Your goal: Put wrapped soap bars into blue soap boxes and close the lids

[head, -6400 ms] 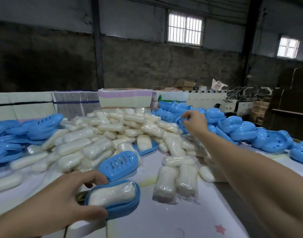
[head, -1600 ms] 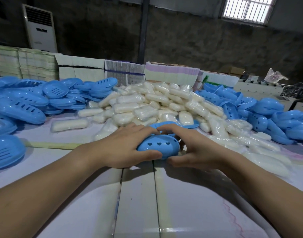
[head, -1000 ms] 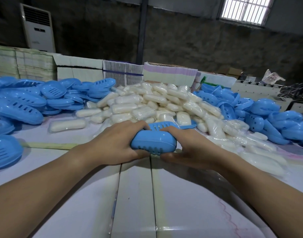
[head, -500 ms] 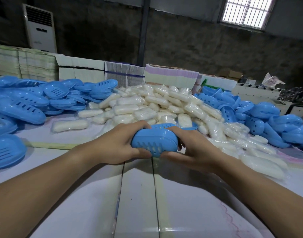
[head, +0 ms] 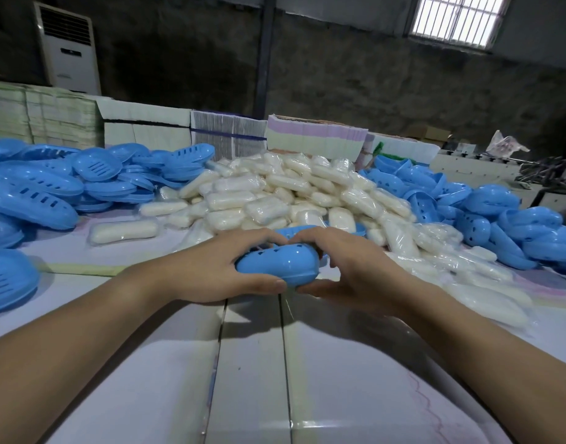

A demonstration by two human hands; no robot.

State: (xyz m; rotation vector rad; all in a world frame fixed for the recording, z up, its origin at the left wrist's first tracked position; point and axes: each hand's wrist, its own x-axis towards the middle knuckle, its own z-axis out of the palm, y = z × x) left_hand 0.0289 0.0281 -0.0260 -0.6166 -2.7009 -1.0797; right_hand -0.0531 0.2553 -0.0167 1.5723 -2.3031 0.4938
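A dim hall — rough dark wall [head: 355, 75], barred window [head: 457, 19] glowing, white air conditioner [head: 68, 49] standing left.

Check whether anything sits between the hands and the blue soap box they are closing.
Nothing visible does. The left hand and right hand both grip the soap box directly, fingers over its top and thumbs at its near edge. The pile of wrapped soap bars lies behind it, out of the way.

Soap heap [head: 284, 193] ahead; blue boxes [head: 44, 187] flanking — near tabletop [head: 252, 379] bare
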